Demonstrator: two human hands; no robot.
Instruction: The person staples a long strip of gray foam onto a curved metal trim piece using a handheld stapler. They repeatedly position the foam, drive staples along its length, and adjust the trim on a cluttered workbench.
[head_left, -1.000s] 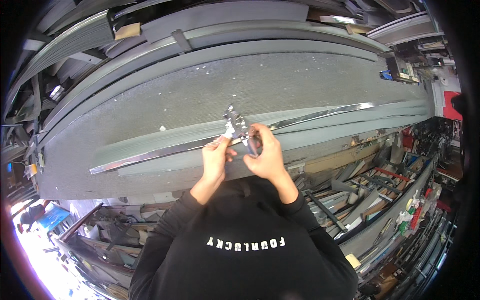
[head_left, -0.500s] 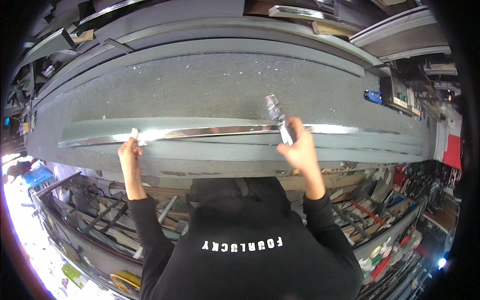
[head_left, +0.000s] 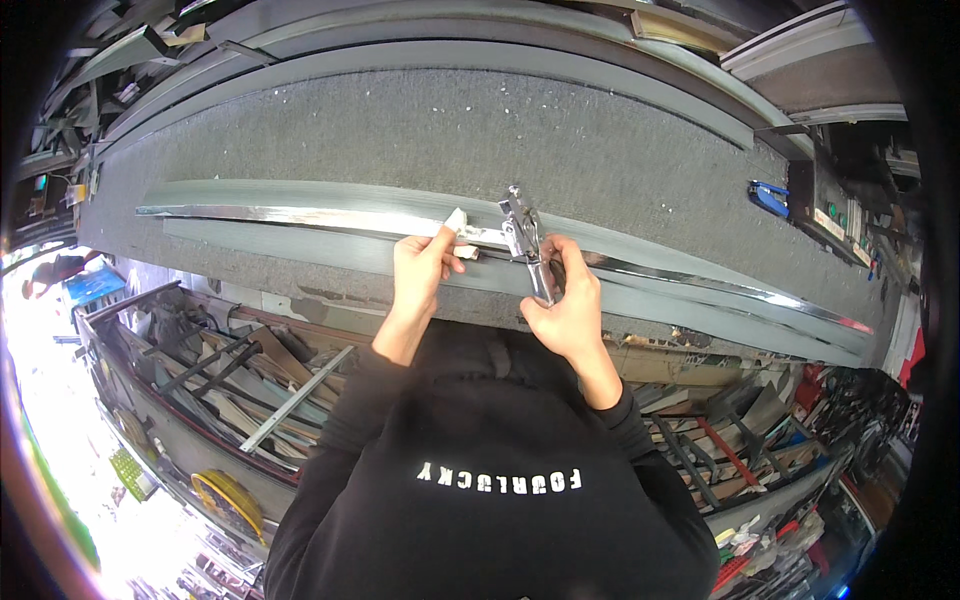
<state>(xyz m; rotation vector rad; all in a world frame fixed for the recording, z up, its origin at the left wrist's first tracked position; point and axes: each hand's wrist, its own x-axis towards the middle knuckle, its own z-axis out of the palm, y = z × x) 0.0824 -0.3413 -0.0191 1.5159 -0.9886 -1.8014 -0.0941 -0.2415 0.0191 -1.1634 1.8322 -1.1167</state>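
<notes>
My left hand pinches a small white piece, too small to name, at the near side of a long shiny metal strip. Just right of it, my right hand is closed around the handle of a shiny silver hand tool. Its jointed-looking head points away from me over the strip; its exact kind is unclear. Grey-green flat profiles lie along both sides of the strip, running left to right across the bench.
The bench has a dark grey, carpet-like top with white specks. A blue tool lies at its right end. Long metal profiles line the far edge. Below the near edge, a rack of offcuts holds bars and strips.
My left hand has moved right along the strip with the white piece, close to my right hand. The tool has turned more upright, and the view has shifted.
</notes>
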